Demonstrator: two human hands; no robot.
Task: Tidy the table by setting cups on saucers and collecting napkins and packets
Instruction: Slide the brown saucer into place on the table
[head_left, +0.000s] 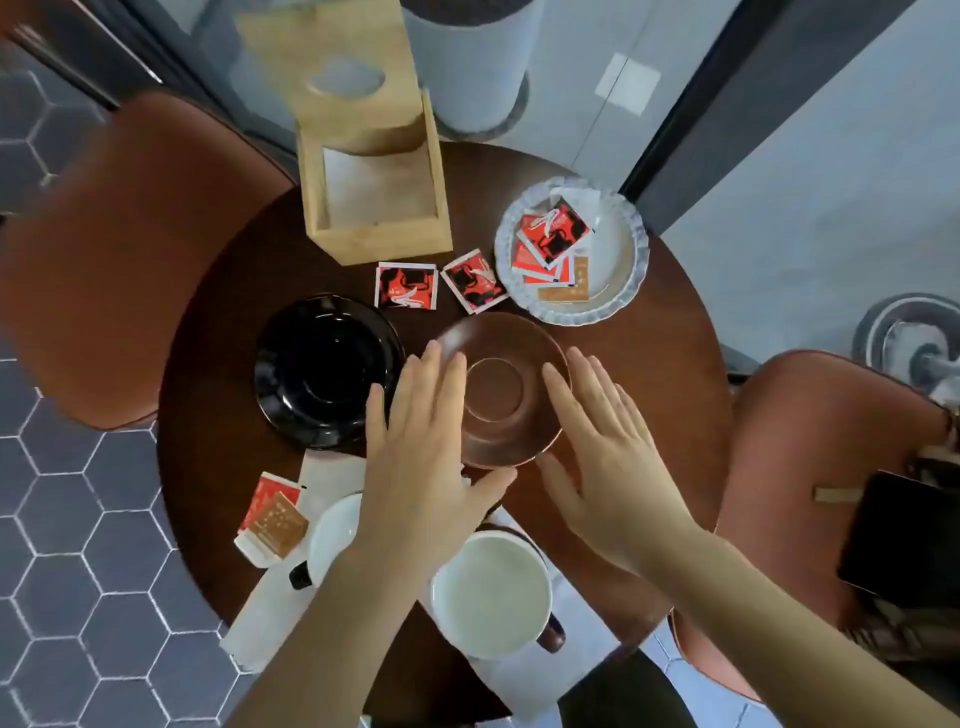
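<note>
Hands: both of mine are over the middle of the round wooden table (649, 364), flat and spread, fingers apart, gripping nothing.
Left hand (421, 457): it lies at the 8 o'clock edge of the brown saucer (498, 389), fingertips over its rim, thumb pointing toward 5 o'clock along its near edge; I cannot tell whether the palm presses down on the saucer.
Right hand (608, 462): it is at the 4 o'clock side of the same saucer, fingertips at its rim, nothing in its grasp.
Brown saucer: near the table's centre, bare, no cup on it.
Black saucer (322, 369): at 9 o'clock from the brown one, just beside it, also bare.
White cup (491, 592): at 6 o'clock on the table, close to me, upright, with a dark handle toward 4 o'clock; it is on no saucer.
White saucer (335, 535): at 7 o'clock, mostly hidden under my left forearm.
Napkins (270, 608): white ones lie at 7 o'clock, under the white saucer and running to the table's edge.
Loose packets (441, 283): two red and black ones lie at 12 o'clock from the brown saucer, side by side.
Near packets (272, 519): a red one and a tan one overlap at 8 o'clock, on the napkins.
Scalloped plate (615, 249): at 1 o'clock, with several red and tan packets piled in it.
Wooden napkin box (379, 234): at 11 o'clock, open-topped.
</note>
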